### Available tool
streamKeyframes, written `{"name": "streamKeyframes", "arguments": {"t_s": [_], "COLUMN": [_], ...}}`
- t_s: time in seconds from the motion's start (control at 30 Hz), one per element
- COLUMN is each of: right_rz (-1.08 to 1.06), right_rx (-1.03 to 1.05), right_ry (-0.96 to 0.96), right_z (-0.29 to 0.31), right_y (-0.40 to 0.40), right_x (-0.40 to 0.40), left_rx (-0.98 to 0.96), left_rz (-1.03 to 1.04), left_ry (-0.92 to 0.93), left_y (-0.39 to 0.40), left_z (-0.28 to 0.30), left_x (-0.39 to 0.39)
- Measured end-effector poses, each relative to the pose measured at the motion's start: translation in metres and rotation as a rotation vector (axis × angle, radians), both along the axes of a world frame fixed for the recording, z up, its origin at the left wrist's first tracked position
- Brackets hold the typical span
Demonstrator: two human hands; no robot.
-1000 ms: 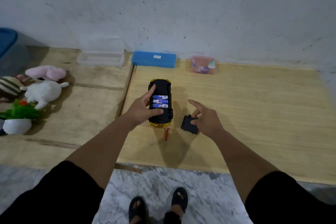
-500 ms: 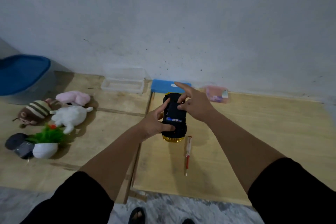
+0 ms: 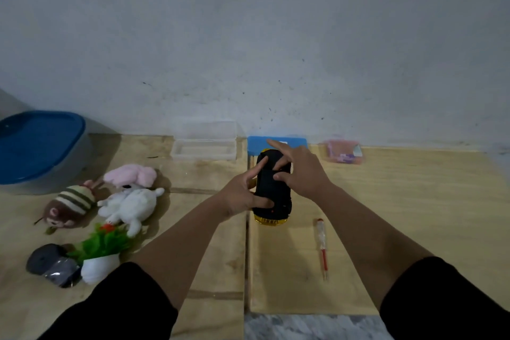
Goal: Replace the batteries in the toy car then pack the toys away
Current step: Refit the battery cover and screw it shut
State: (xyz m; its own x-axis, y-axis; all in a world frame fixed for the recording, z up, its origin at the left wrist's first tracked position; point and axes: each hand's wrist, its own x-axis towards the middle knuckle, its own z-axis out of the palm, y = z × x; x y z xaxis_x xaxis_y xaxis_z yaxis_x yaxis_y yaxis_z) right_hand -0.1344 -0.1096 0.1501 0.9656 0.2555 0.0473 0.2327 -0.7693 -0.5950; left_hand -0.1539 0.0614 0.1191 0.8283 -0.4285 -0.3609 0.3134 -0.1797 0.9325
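The toy car [image 3: 271, 197], yellow with a black underside, lies upside down on the wooden boards. My left hand [image 3: 238, 197] grips it from the left, thumb across the near end and index finger on the underside. My right hand [image 3: 300, 171] presses straight fingers on the black battery cover, which hides the batteries. A red-and-clear screwdriver [image 3: 322, 246] lies on the board to the right of the car.
Plush toys lie at left: pink [image 3: 132, 175], white [image 3: 129, 205], striped brown [image 3: 69, 204]. Near them stand a small potted plant [image 3: 100, 254] and a grey object [image 3: 51, 263]. A blue-lidded bin [image 3: 36, 146], clear box [image 3: 204, 145], blue box [image 3: 295, 142] and pink pack [image 3: 343, 152] line the wall.
My right hand lifted the black cover from the board and set it over the batteries, which no longer show. The view tilted up; my left hand kept hold of the car.
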Motion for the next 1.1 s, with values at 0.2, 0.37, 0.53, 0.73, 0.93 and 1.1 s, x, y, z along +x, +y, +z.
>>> {"name": "streamKeyframes", "arguments": {"t_s": [0.2,0.37,0.53,0.73,0.93,1.1], "right_rz": [-0.108,-0.138,-0.175,-0.182,-0.246,-0.315], "right_rx": [-0.011,0.284,0.380,0.389,0.406,0.415], "right_ry": [-0.064,0.139,0.238,0.260,0.194,0.090], "right_z": [-0.004,0.002,0.004,-0.001,-0.001,-0.004], "right_y": [0.009,0.010,0.012,0.005,-0.003,-0.008], "right_x": [-0.004,-0.003,0.002,0.000,-0.002,0.002], "left_rx": [-0.055,-0.121,-0.116,-0.083,-0.071,-0.036], "left_rz": [-0.001,0.026,0.101,0.123,0.140,0.139], "left_ry": [-0.025,0.019,-0.082,-0.150,-0.158,-0.184], "left_y": [0.009,0.012,0.005,-0.001,-0.018,-0.034], "left_z": [0.003,0.009,0.010,0.006,0.002,0.003], "left_x": [0.005,0.008,0.013,0.015,0.017,0.013]}}
